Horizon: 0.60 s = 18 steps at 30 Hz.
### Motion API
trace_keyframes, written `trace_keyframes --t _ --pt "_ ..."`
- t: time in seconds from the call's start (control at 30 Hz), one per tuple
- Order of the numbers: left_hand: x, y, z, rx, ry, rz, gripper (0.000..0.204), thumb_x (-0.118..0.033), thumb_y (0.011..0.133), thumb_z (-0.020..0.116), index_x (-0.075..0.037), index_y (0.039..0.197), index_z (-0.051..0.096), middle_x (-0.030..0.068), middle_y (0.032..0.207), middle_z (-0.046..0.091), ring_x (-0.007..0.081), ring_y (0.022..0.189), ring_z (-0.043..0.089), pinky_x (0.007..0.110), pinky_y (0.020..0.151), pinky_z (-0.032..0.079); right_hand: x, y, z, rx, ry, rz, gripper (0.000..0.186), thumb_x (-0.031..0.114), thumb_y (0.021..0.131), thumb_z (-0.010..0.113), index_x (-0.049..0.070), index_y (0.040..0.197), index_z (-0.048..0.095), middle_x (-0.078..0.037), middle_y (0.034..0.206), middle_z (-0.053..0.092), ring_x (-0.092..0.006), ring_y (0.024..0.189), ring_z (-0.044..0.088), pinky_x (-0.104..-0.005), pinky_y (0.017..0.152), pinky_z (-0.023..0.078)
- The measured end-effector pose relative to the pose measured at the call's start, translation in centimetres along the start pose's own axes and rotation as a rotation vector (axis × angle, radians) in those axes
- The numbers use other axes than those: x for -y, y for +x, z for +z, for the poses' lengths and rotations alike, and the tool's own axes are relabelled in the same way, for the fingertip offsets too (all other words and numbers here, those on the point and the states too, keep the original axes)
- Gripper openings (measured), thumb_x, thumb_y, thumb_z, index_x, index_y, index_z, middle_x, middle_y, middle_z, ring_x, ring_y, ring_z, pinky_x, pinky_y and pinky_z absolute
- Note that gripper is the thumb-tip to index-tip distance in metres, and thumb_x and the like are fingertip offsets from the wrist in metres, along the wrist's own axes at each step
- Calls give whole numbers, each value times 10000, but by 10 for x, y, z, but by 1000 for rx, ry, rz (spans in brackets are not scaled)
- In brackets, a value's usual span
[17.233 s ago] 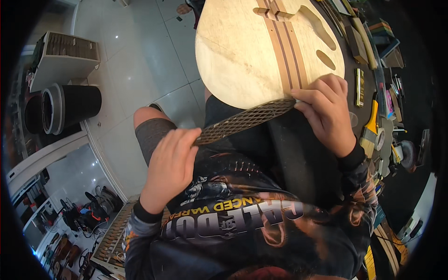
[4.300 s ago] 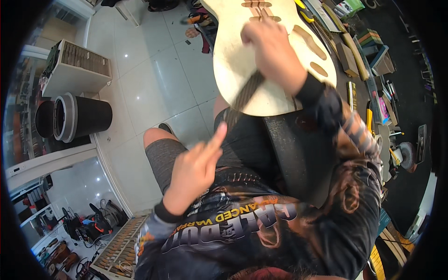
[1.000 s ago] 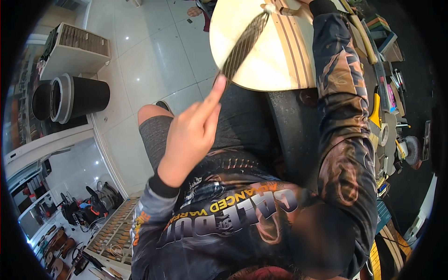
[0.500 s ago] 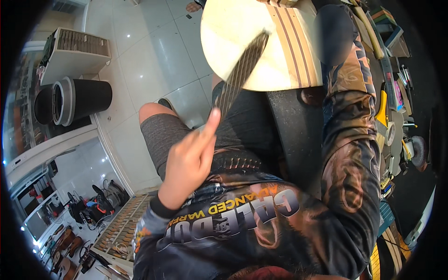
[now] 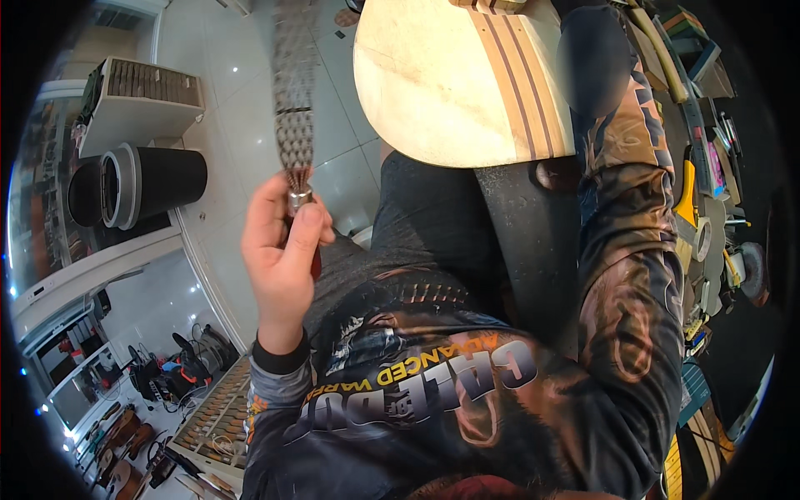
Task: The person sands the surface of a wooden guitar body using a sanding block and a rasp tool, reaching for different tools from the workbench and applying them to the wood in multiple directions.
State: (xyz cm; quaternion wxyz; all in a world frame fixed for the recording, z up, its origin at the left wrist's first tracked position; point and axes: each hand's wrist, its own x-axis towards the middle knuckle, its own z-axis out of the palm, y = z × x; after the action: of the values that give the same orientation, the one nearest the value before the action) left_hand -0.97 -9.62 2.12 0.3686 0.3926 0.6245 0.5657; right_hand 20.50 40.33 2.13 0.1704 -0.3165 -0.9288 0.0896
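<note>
My left hand (image 5: 282, 237) is closed around the handle of a saw rasp (image 5: 295, 108), its thumb near the metal ferrule. The rasp's latticed metal blade points away from me above the floor, its far part blurred by motion. To its right, apart from it, a pale wooden guitar body (image 5: 433, 92) with brown stripes extends over a dark bench edge (image 5: 533, 242). My right arm (image 5: 625, 200) reaches forward along the body's right side. A blurred dark patch covers the far end of that sleeve, and my right hand does not show.
At left, a black bin (image 5: 162, 185) stands beside a white shelf unit (image 5: 142, 108). Tools and a tape roll (image 5: 698, 239) crowd the dark bench at right, with a yellow-handled tool (image 5: 687, 193) among them. Guitars (image 5: 125, 437) lie at lower left.
My left hand has swung the rasp leftward, off the guitar body's face and out over the floor. The blade now points nearly straight ahead. My right arm stays almost in place.
</note>
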Motion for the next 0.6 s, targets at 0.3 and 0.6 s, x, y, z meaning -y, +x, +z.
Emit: trace_keyframes --t 0.3,0.6 --pt "9 0 3 105 64 -31 616 -34 1117 643 -33 1698 441 55 976 682 106 704 593 268 662 505 -2 2 0 14 -22 -3 480 392 1151 608 -10 1397 699 -234 1413 718 -414 1333 661 -479 1116 519" --pt "10 -8 32 201 517 225 641 12 1025 750 -108 1635 595 133 899 639 269 721 640 386 706 551 0 -2 -4 52 -20 44 494 411 1162 592 -1 1420 683 -232 1405 715 -411 1331 661 -470 1114 519"
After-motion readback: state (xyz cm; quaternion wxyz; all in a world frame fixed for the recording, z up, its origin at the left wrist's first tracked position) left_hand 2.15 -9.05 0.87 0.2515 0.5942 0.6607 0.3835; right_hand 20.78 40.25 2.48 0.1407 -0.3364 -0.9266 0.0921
